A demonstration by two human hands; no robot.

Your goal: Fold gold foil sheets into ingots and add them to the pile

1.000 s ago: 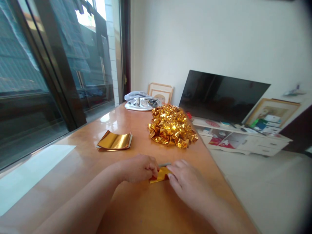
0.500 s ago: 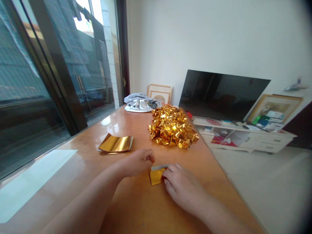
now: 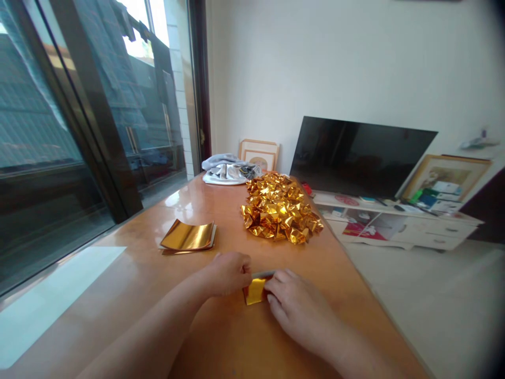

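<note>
A small folded sheet of gold foil paper (image 3: 255, 292) stands out against the wooden table in front of me, a pale strip along its far edge. My right hand (image 3: 295, 300) grips its right end, fingers curled over it. At the paper's upper left corner, my left hand (image 3: 231, 273) is closed, thumb and fingers pinched on the edge. Beyond my left hand lies a stack of flat gold foil sheets (image 3: 188, 236), slightly curled. A heap of folded gold foil pieces (image 3: 280, 210) sits further off, past my right hand.
The wooden table (image 3: 221, 342) runs away from me, its right edge dropping to a pale floor. A white sheet (image 3: 59, 300) lies at the left by the glass door. Bundled cloth (image 3: 226, 168) rests at the far end. A television (image 3: 363, 155) stands on a white cabinet (image 3: 418, 229).
My left hand has come down and slightly right onto the paper's left corner, where it was just above it before. The right hand keeps its grip.
</note>
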